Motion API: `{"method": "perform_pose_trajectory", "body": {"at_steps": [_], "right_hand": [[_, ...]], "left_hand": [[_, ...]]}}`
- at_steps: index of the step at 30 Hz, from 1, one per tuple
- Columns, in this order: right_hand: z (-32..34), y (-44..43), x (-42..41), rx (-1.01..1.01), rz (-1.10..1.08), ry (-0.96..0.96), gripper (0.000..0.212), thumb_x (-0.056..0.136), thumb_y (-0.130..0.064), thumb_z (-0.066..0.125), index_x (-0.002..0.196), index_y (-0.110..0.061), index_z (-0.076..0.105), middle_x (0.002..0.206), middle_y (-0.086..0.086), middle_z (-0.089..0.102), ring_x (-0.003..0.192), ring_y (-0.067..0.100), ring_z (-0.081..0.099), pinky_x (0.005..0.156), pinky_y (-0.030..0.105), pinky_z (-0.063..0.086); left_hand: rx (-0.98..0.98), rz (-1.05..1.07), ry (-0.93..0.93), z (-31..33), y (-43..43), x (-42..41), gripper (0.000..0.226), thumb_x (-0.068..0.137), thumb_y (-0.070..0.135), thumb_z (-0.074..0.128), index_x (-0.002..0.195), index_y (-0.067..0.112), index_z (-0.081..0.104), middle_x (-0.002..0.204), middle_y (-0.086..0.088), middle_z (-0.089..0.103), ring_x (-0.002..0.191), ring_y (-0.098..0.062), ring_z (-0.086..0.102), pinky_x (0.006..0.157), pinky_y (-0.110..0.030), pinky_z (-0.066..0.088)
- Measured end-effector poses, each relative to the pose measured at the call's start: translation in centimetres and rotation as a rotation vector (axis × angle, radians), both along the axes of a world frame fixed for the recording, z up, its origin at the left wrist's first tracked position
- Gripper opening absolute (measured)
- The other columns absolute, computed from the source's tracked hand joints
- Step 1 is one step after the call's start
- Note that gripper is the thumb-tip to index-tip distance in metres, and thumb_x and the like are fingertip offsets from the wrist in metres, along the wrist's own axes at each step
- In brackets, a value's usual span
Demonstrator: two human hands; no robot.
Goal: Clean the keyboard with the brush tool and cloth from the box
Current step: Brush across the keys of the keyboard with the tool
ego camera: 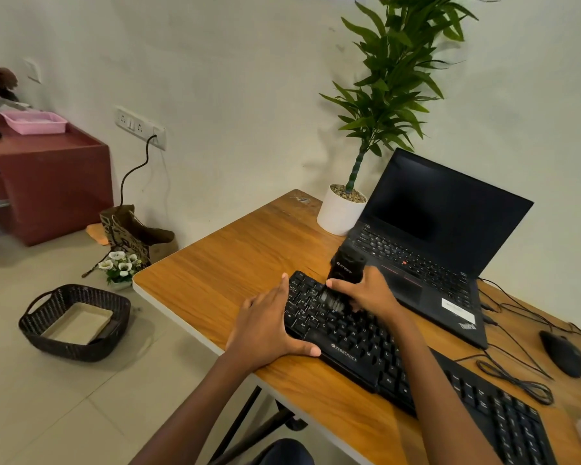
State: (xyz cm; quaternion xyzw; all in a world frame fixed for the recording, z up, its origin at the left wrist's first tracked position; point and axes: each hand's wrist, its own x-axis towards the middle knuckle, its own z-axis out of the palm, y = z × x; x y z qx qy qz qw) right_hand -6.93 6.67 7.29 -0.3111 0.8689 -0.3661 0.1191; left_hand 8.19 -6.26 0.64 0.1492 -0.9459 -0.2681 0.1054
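A black Zebronics keyboard (366, 350) lies at an angle on the wooden table (235, 263). My right hand (366, 293) grips a black cylindrical brush tool (346, 266), whose blurred bristles touch the upper-left keys. My left hand (269, 327) lies flat with straight fingers on the keyboard's left end, thumb along its front edge. On the floor to the left stands a dark woven basket (74, 322) with a pale flat cloth or box inside; I cannot tell which.
An open black laptop (426, 243) stands behind the keyboard, a white potted plant (341, 213) beside it. A black mouse (564, 352) and loose cables lie right. A paper bag (135, 233), small flowers, a maroon cabinet (47, 182) and a pink tray are at left.
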Motion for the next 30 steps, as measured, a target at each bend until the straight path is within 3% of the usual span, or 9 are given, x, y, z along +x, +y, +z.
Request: {"method": "perform_pose_trajectory", "body": {"at_steps": [2, 5, 9, 14, 18, 21, 24, 28, 30], "right_hand": [[-0.5, -0.3, -0.4, -0.024, -0.113, 0.101, 0.024, 0.079, -0.026, 0.073, 0.086, -0.010, 0.058, 0.072, 0.004, 0.064, 0.050, 0.004, 0.056, 0.047, 0.019, 0.043], [-0.4, -0.4, 0.6, -0.032, -0.061, 0.046, 0.026, 0.078, -0.026, 0.074, 0.088, -0.007, 0.059, 0.072, 0.006, 0.065, 0.047, 0.006, 0.057, 0.043, 0.018, 0.043], [0.2, -0.2, 1.6, 0.006, 0.101, -0.129, 0.025, 0.077, -0.024, 0.074, 0.086, -0.005, 0.060, 0.076, 0.014, 0.070, 0.056, 0.030, 0.059, 0.041, 0.026, 0.042], [0.0, -1.2, 0.9, 0.008, -0.097, 0.077, 0.021, 0.081, -0.025, 0.070, 0.075, -0.014, 0.053, 0.061, 0.002, 0.063, 0.037, 0.006, 0.052, 0.040, 0.020, 0.042], [-1.2, -1.5, 1.1, -0.027, -0.144, 0.144, 0.021, 0.079, -0.029, 0.072, 0.079, -0.017, 0.055, 0.076, 0.006, 0.066, 0.053, 0.011, 0.057, 0.051, 0.026, 0.047], [-0.3, -1.1, 2.2, 0.007, -0.061, 0.036, 0.020, 0.077, -0.024, 0.073, 0.075, -0.014, 0.055, 0.070, 0.005, 0.065, 0.044, 0.010, 0.056, 0.040, 0.021, 0.042], [0.7, -0.8, 2.1, 0.063, 0.018, -0.083, 0.019, 0.077, -0.021, 0.072, 0.074, -0.010, 0.056, 0.066, 0.007, 0.065, 0.046, 0.021, 0.057, 0.037, 0.023, 0.043], [-0.3, -2.1, 1.7, 0.000, -0.149, 0.032, 0.021, 0.080, -0.023, 0.069, 0.079, -0.004, 0.059, 0.059, 0.004, 0.063, 0.031, 0.007, 0.049, 0.034, 0.020, 0.041], [-1.1, -2.5, 1.7, -0.097, -0.233, 0.076, 0.023, 0.081, -0.025, 0.068, 0.080, -0.003, 0.059, 0.063, 0.007, 0.065, 0.032, 0.007, 0.050, 0.036, 0.021, 0.042]], "left_hand": [[0.003, -0.001, -0.001, 0.0, -0.1, -0.1, 0.136, 0.053, 0.084, 0.057, 0.149, 0.018, -0.013, 0.157, 0.003, 0.012, 0.142, -0.014, 0.015, 0.114, -0.037, 0.010], [0.001, 0.001, -0.001, -0.1, 0.0, -0.1, 0.136, 0.053, 0.085, 0.057, 0.149, 0.018, -0.013, 0.157, 0.004, 0.011, 0.142, -0.014, 0.015, 0.114, -0.037, 0.010], [0.002, 0.007, 0.005, -0.1, 0.0, -0.1, 0.136, 0.054, 0.084, 0.058, 0.149, 0.018, -0.013, 0.157, 0.003, 0.014, 0.142, -0.014, 0.016, 0.114, -0.037, 0.011], [-0.001, 0.008, -0.004, 0.1, 0.0, 0.0, 0.135, 0.054, 0.084, 0.058, 0.149, 0.018, -0.013, 0.157, 0.003, 0.013, 0.142, -0.014, 0.015, 0.114, -0.036, 0.010], [-0.001, 0.006, -0.003, 0.2, 0.0, 0.1, 0.135, 0.054, 0.083, 0.058, 0.149, 0.018, -0.013, 0.157, 0.003, 0.012, 0.142, -0.014, 0.015, 0.114, -0.036, 0.010], [0.000, 0.005, 0.005, 0.0, -0.1, 0.0, 0.136, 0.053, 0.084, 0.058, 0.149, 0.018, -0.013, 0.157, 0.003, 0.014, 0.142, -0.014, 0.016, 0.114, -0.036, 0.010], [-0.003, 0.006, 0.004, -0.1, 0.0, 0.0, 0.136, 0.053, 0.084, 0.058, 0.149, 0.018, -0.012, 0.157, 0.003, 0.015, 0.141, -0.014, 0.017, 0.114, -0.037, 0.011], [-0.007, 0.006, 0.015, -0.1, 0.0, 0.0, 0.136, 0.053, 0.084, 0.057, 0.149, 0.017, -0.011, 0.157, 0.003, 0.015, 0.141, -0.014, 0.017, 0.114, -0.036, 0.012], [-0.004, 0.002, 0.010, 0.0, 0.0, 0.0, 0.136, 0.053, 0.085, 0.057, 0.149, 0.017, -0.012, 0.157, 0.004, 0.013, 0.142, -0.013, 0.016, 0.114, -0.036, 0.011]]}}
